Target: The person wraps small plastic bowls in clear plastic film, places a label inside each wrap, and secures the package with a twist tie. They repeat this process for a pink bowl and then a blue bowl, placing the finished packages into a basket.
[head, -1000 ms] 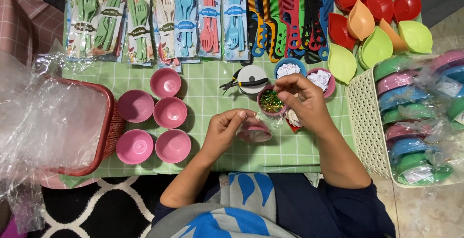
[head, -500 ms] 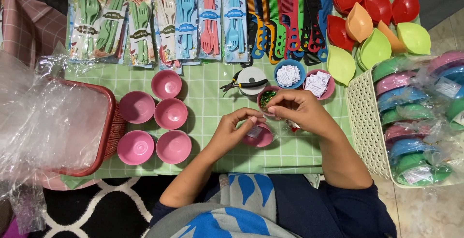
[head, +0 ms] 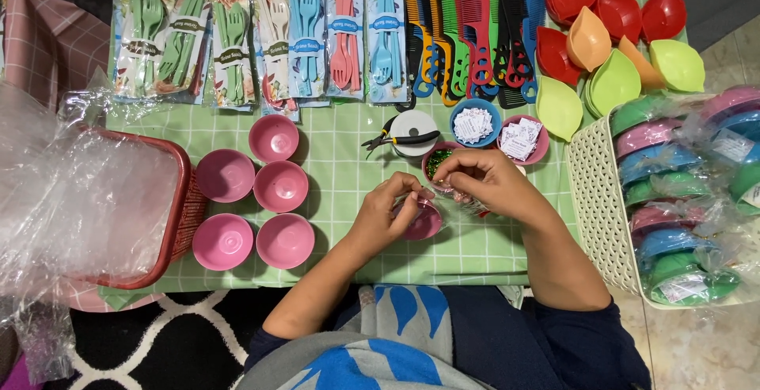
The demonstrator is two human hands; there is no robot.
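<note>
The pink bowl [head: 425,220] you are working on sits on the green checked cloth [head: 348,176] near the front edge, in a clear wrap [head: 463,204] that trails off to its right. It looks like thin moulded plastic: light, fairly stiff and smooth, so it will likely slide on the cloth unless steadied by its rim. The wrap is soft and slippery, and is best pinched at its gathered top.

Your left hand [head: 384,220] lies against the bowl's left side, fingers curled over the rim. Your right hand [head: 483,184] reaches in from the right just above it, its fingertips pinched together at the top of the wrap; what they nip is too small to make out. The bowl lies below and between the two hands, mostly hidden by the left one.

Just beyond the hands stand a small bowl of green bits [head: 438,160], a blue bowl [head: 475,125] and a pink one [head: 524,140] of white paper slips, and pliers [head: 396,138] lying across a white reel. To the left are five bare pink bowls [head: 279,186] and a red basket [head: 176,216] of clear film. Along the far edge lie cutlery packs [head: 305,41], combs [head: 475,34] and leaf-shaped dishes [head: 613,81]. At right a white basket [head: 602,200] holds wrapped bowls.
</note>
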